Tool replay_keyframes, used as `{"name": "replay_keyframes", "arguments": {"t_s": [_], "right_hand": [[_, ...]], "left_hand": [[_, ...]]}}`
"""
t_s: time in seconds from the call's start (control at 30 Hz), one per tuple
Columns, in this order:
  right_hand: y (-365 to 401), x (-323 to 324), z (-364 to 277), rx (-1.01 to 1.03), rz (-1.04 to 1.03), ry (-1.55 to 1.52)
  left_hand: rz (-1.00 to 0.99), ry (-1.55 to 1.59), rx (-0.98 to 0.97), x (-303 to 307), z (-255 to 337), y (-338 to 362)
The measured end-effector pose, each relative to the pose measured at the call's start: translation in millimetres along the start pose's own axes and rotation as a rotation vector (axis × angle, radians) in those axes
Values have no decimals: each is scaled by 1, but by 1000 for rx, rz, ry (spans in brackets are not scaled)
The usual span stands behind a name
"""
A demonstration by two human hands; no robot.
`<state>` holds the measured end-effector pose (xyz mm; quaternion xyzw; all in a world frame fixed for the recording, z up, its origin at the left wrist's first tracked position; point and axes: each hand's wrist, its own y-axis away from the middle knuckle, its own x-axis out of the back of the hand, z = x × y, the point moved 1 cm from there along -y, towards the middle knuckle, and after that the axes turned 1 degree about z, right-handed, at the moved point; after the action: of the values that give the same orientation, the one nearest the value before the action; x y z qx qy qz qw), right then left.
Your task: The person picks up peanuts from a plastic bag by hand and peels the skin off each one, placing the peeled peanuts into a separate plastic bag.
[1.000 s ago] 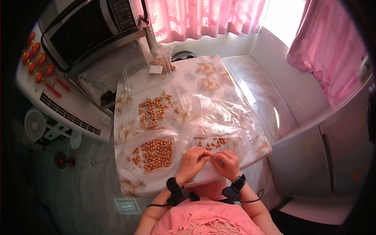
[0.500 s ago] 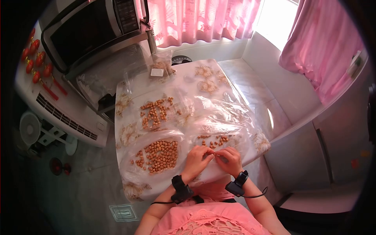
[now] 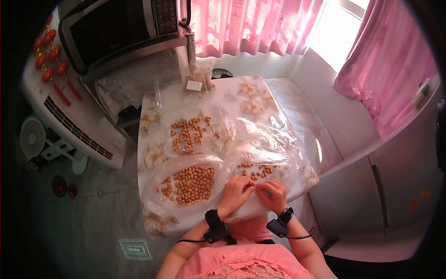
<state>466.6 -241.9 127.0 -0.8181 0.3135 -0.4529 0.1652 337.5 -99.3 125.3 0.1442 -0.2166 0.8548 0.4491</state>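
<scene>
Both hands are at the near edge of the table [image 3: 251, 210], fingertips brought together. The left hand [image 3: 234, 194] has thumb and forefinger drawn into a pinch; the right hand [image 3: 274, 193] meets it from the other side, fingers likewise bent inward. From where I stand, whatever lies between the tips is too small to make out, so I cannot tell whether either grip is closed on a piece. Each wrist carries a black strapped device, with a cable running from it.

Just beyond the fingers, a scatter of brown nuts [image 3: 265, 171] lies in a clear plastic bag [image 3: 278, 156]. Beside the left hand, a second open bag [image 3: 155, 199] contains a much larger heap of nuts [image 3: 197, 181]. Behind that bag, a further loose group of nuts [image 3: 186, 130] lies on clear plastic. At the far edge stands a packet [image 3: 200, 74] bearing a white label [image 3: 194, 86]. Beyond the table I note a microwave [image 3: 111, 37] on a metal rack and pink curtains [image 3: 255, 28] at the window.
</scene>
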Motion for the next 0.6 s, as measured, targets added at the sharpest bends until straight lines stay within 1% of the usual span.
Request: {"name": "replay_keyframes", "arguments": {"t_s": [0.27,0.33,0.43,0.6], "right_hand": [[-1,0,2,-16,-7,-30],[-2,2,1,-6,-25,-29],[-3,3,-1,-7,-38,-27],[-4,4,0,-8,-42,-36]], "left_hand": [[8,-7,-13,1,1,-2],[8,60,78,0,3,-2],[4,55,98,1,4,-2],[9,34,44,3,5,-2]]}}
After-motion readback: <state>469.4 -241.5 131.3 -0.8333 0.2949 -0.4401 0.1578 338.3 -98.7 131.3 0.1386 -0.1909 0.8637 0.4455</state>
